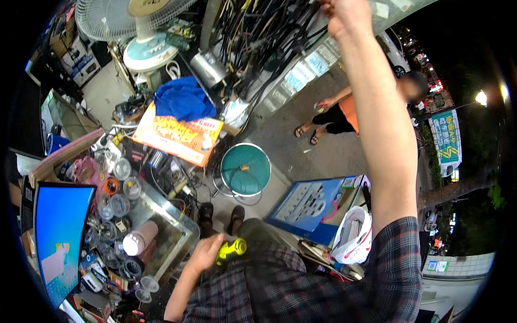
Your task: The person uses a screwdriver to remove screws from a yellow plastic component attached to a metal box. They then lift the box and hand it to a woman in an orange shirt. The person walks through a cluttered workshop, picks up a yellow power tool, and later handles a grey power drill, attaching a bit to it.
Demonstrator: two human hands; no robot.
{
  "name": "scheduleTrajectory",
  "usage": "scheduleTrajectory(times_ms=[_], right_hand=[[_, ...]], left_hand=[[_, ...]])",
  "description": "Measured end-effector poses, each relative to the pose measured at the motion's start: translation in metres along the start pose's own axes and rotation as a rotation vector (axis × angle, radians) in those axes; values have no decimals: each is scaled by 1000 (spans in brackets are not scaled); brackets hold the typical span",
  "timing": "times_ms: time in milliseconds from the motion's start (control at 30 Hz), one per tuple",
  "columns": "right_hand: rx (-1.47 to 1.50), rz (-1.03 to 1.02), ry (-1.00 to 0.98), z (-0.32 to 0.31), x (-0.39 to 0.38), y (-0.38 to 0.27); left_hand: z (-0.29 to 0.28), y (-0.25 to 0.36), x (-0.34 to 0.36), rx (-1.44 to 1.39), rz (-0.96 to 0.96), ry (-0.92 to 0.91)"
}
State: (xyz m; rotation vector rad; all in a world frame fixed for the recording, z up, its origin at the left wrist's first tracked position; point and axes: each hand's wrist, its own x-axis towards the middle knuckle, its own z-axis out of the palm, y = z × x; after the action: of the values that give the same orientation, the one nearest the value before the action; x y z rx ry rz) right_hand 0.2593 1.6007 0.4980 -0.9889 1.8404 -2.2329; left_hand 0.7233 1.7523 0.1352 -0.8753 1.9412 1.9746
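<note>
Low in front of my body, my left hand [206,253] is closed around a bright yellow-green tool [230,251] with a rounded end; its exact kind is unclear. My right arm stretches up to the top edge of the view. There my right hand [347,15] has its fingers curled beside a thick bunch of black cables [269,37] hanging along a panel. The frame's edge cuts off part of that hand, and I cannot make out what its fingers hold.
A teal round stool [246,169] stands by my feet. Left of it are an orange box [177,134] under a blue cloth [184,98], a glass counter [177,231] with several clear tubs, and a monitor [63,242]. Beyond the panel stands another person [349,110].
</note>
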Motion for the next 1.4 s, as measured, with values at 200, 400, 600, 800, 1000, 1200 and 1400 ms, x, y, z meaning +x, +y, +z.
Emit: scheduleTrajectory(times_ms=[200,400,600,800,1000,1200,1400], right_hand=[[-378,-238,-22,-23,-51,4],[-440,427,-488,-64,-232,163],[145,1178,-500,-61,-328,309],[-248,835,-642,-53,-347,366],[-447,504,-675,-61,-351,370],[-483,270,-525,-41,-326,382],[-573,232,-543,-11,-311,375]], left_hand=[[1,-14,-3,-39,-53,106],[6,-33,9,-532,-212,10],[-21,24,65,-870,34,163],[-67,88,122,-1022,76,435],[-99,90,153,-1074,153,414],[-118,131,154,-1070,333,422],[-131,133,151,-1121,423,413]])
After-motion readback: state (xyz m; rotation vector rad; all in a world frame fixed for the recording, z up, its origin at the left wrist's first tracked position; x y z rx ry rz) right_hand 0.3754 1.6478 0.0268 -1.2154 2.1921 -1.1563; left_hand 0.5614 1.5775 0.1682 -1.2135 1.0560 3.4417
